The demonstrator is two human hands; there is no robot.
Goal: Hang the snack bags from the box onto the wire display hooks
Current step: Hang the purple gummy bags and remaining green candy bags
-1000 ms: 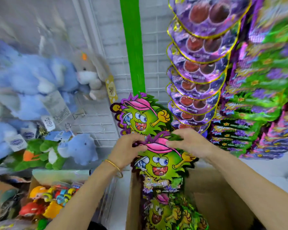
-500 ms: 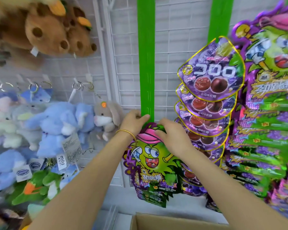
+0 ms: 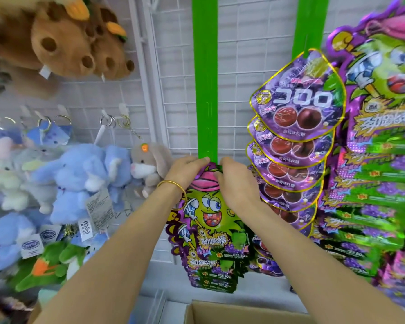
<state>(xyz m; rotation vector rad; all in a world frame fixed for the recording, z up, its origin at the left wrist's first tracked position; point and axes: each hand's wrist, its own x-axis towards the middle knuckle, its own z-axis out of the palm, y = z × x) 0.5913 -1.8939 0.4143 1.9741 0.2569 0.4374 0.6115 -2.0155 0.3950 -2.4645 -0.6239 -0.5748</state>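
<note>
Left hand [image 3: 187, 170] and right hand [image 3: 236, 183] both pinch the snack bag [image 3: 208, 213] by its top edge, fingers curled on it; bag held at lower end of green strip [image 3: 205, 101], apparently to seat it on a hidden hook; box [image 3: 220, 306] below.

Open wire grid [image 3: 241, 73] lies free between the green strip [image 3: 207, 90] and the purple gummy bags [image 3: 295, 127], which crowd the right. A stack of green snack bags [image 3: 211, 242] fills the strip's lower end; its upper length is bare. Hanging plush toys [image 3: 84, 178] block the left, and the cardboard box [image 3: 220, 312] stands below.
</note>
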